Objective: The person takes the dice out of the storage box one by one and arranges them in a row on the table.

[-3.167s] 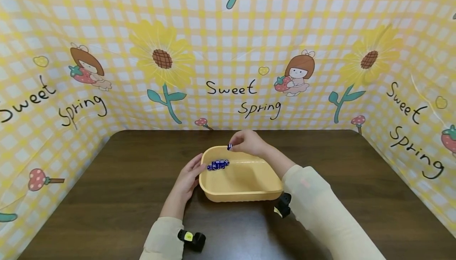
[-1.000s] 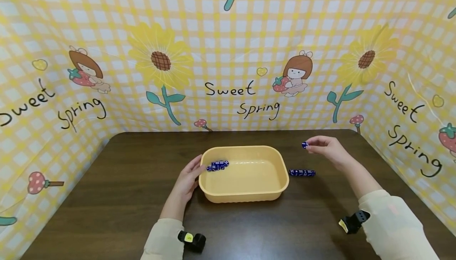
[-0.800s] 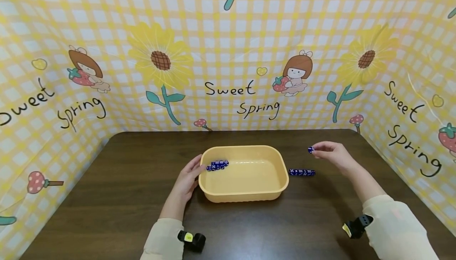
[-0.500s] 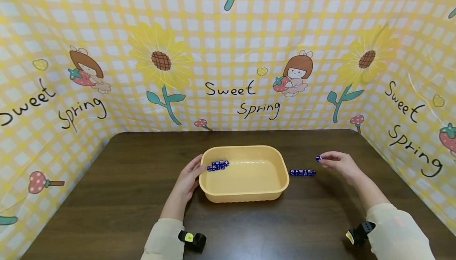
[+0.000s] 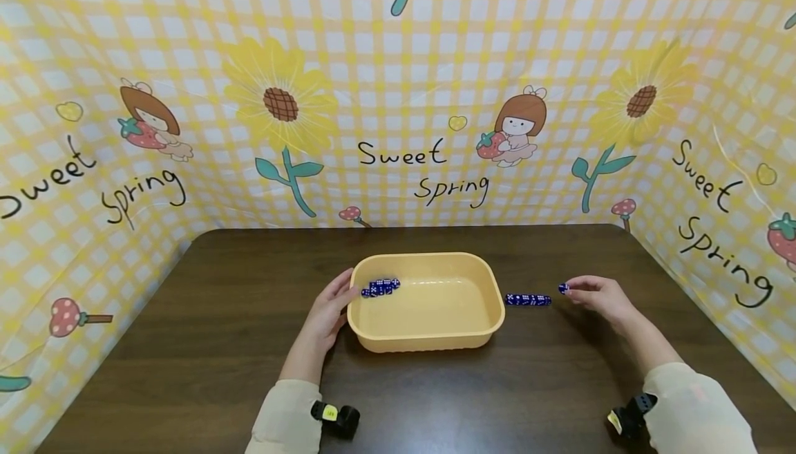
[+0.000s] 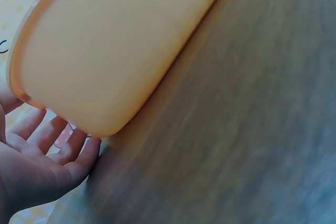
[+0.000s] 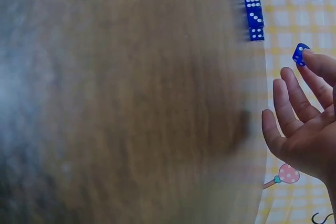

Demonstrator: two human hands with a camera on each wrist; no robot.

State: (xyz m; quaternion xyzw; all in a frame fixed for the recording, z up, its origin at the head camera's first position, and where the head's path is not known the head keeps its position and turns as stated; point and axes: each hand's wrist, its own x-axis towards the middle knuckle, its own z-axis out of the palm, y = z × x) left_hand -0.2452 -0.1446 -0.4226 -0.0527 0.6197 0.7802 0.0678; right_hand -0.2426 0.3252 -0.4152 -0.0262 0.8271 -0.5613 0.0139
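Note:
A yellow plastic tub (image 5: pixel 429 338) stands on the table, with a cluster of blue dice (image 5: pixel 381 288) at its left end inside. My left hand (image 5: pixel 326 307) holds the tub's left end, thumb over the rim; in the left wrist view its fingers (image 6: pixel 79 158) lie against the outer wall. To the right of the tub, several blue dice (image 5: pixel 528 300) with white pips form a straight row. Between thumb and forefinger, my right hand (image 5: pixel 603 297) pinches one blue die (image 7: pixel 300 54), just beyond the row's right end and apart from it. Its other fingers are spread loosely.
The brown wooden table (image 5: pixel 186 343) has a yellow checked cloth (image 5: pixel 398 95) with printed flowers standing behind and at both sides. Black wrist cameras (image 5: pixel 338 421) sit at both sleeves. The row's left end lies close to the tub's right wall.
From the tub's far rim, my right hand has moved right with a die, then down toward the row's right end. The row, hidden earlier by that arm, now shows. My left hand stays put.

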